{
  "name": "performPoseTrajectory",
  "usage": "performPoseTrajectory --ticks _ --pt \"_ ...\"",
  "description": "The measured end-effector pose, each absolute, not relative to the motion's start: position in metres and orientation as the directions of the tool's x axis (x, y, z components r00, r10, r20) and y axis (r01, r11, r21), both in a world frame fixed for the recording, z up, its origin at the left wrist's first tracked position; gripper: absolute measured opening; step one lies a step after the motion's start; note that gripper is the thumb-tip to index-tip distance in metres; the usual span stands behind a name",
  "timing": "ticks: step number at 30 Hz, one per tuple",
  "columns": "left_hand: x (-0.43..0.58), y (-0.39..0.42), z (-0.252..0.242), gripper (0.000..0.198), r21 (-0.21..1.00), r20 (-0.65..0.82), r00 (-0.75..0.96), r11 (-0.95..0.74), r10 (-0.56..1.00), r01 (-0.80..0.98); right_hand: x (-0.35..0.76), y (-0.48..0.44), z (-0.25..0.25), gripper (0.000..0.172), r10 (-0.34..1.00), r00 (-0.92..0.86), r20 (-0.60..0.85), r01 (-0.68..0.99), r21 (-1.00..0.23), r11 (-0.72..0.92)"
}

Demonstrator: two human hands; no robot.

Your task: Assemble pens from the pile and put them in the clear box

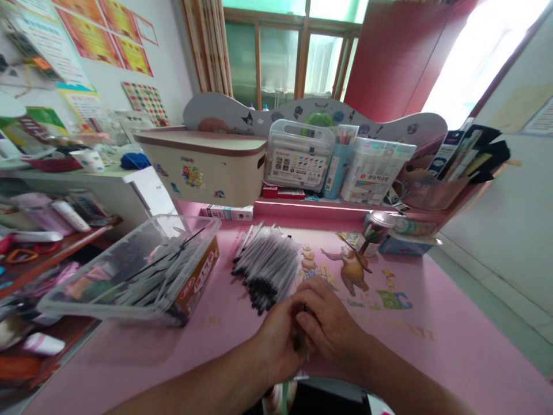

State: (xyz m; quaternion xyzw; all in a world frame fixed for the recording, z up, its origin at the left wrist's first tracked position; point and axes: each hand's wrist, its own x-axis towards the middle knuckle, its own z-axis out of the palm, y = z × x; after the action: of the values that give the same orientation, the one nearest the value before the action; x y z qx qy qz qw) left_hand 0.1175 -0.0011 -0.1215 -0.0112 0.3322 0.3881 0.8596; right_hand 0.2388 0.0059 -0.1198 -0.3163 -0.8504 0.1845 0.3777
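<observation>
My left hand [280,340] and my right hand [330,323] are pressed together over the front of the pink desk [228,357]. Both have their fingers curled in. Between them a small dark bit shows, but what they hold is mostly hidden. Just beyond the hands lies a pile of thin, whitish, translucent pens [276,256], their black ends toward me. On the left stands a clear plastic bin [103,311] with a brown label, holding loose translucent tubes and some thin black sticks.
At the desk's back are a lidded cream box [207,173], a clear marker case [298,158], a blue pen holder [334,173] and a second marker box [374,173]. A can [375,230] stands at right near a blue box [408,245]. Shelves crowd the left side.
</observation>
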Motion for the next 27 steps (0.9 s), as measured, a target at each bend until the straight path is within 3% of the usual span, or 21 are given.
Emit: performPoseTrajectory --ticks 5,10,16,20,27 --pt "0.097 0.007 -0.101 0.019 0.355 -0.572 0.386 0.642 0.724 -0.68 0.248 0.02 -0.121 0.021 0.763 -0.299 0.573 0.466 -0.61 0.641" --pt "0.053 0.013 -0.041 0.023 0.626 -0.386 0.201 0.416 0.9 -0.66 0.241 0.026 -0.126 0.018 0.744 -0.535 0.399 0.507 -0.553 0.661" --pt "-0.014 0.014 0.001 0.011 0.882 -0.183 -0.023 0.154 0.983 -0.445 0.231 0.018 -0.123 0.022 0.75 -0.586 0.305 0.57 -0.502 0.65" --pt "-0.056 0.021 0.012 0.017 0.927 -0.222 -0.167 0.154 0.961 -0.343 0.23 0.018 -0.122 0.019 0.764 -0.59 0.261 0.627 -0.448 0.637" --pt "-0.102 0.036 0.008 0.015 0.93 -0.365 -0.394 0.314 0.843 -0.189 0.234 0.018 -0.12 0.016 0.803 -0.562 0.198 0.686 -0.43 0.586"
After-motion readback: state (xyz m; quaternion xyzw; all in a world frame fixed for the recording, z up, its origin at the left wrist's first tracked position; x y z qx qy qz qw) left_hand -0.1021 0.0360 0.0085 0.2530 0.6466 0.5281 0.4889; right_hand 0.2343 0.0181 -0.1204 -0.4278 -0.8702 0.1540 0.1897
